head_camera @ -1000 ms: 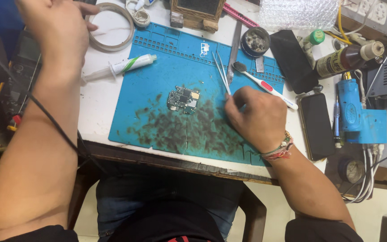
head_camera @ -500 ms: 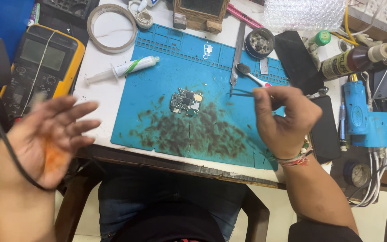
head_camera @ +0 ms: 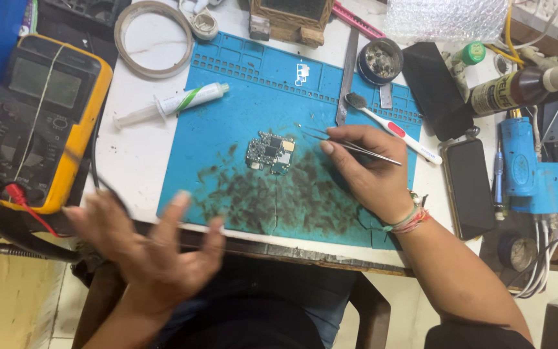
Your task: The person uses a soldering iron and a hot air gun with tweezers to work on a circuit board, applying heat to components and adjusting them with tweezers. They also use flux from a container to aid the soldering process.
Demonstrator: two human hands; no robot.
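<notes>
Now your right hand (head_camera: 372,174) is gripping tweezers (head_camera: 350,145) beside the circuit board (head_camera: 270,153), while your left hand (head_camera: 153,249), having dropped low, is hovering open, empty.

The left hand (head_camera: 153,255) was smeared by motion blur, its fingertips indistinct, so whether it touched the black cable (head_camera: 95,171) beside it could not be told. Parts on the small circuit board (head_camera: 270,152), just left of the right hand (head_camera: 363,171), were too small to make out.
</notes>
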